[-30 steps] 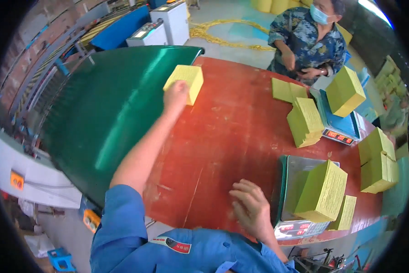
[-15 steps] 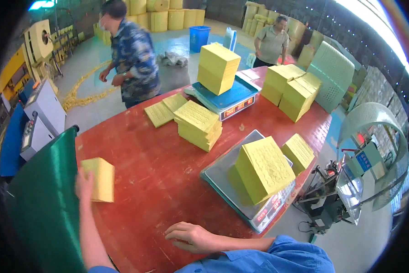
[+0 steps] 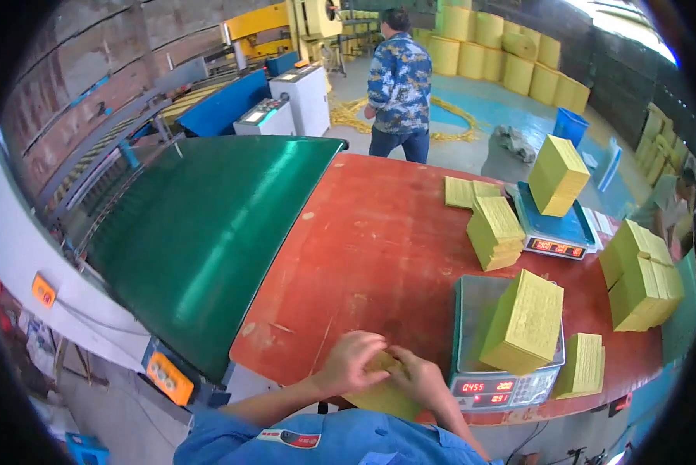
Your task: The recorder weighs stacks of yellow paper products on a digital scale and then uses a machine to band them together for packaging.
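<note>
Close to my body, at the near edge of the red table (image 3: 340, 256), is a stack of yellow paper (image 3: 383, 399). My left hand (image 3: 352, 363) lies curved against its left side, thumb toward the middle. On the right side my right hand (image 3: 422, 380) grips it, fingers bent. The two hands and my shirt hide part of the stack. Just to the right, a digital scale (image 3: 468, 310) with a lit red display bears a thick yellow paper block (image 3: 526, 322). A smaller yellow stack (image 3: 582, 368) stands beside that scale.
A green conveyor belt (image 3: 208, 225) adjoins the table on the left, with an orange switch box (image 3: 170, 377). Farther right are a second scale (image 3: 557, 246) with a block (image 3: 557, 178), an uneven stack (image 3: 494, 229) and larger blocks (image 3: 639, 279). Two people stand beyond.
My view has swung left. The yellow stack has come from the table's left side to in front of me, and my right hand has joined my left on it. The person in camouflage has moved away.
</note>
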Tool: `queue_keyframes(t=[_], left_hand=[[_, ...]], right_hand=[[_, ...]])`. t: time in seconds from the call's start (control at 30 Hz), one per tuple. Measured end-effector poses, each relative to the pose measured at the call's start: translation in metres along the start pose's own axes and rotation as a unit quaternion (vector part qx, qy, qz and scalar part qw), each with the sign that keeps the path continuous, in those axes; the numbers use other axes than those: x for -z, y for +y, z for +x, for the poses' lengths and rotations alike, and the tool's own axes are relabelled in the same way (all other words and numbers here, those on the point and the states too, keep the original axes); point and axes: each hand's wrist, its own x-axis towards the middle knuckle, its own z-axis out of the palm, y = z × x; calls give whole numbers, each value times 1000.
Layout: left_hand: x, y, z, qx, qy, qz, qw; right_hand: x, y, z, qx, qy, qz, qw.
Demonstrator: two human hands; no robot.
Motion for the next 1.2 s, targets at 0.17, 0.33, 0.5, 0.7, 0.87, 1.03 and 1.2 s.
queue_keyframes(t=[0.17,0.33,0.5,0.7,0.87,1.03,1.2], left_hand=[[-39,109,-81,450,357,-186,797],[-77,162,-98,636,246,-441,584],[-103,160,-113,495,318,-568,576],[-107,146,-139,458,312,-612,565],[-58,198,-128,481,298,-666,487],[-18,193,-88,442,238,-636,586],[24,200,47,321,148,-643,679]], right_hand=[[3,7,-27,85,-123,-183,972],[-7,9,-53,95,-126,-216,963],[-20,31,-77,76,-57,-206,974],[-11,44,-99,42,-37,43,997],[-2,68,-144,-78,-26,73,994],[25,6,-157,-104,-91,326,935],[109,-37,-142,63,138,323,934]])
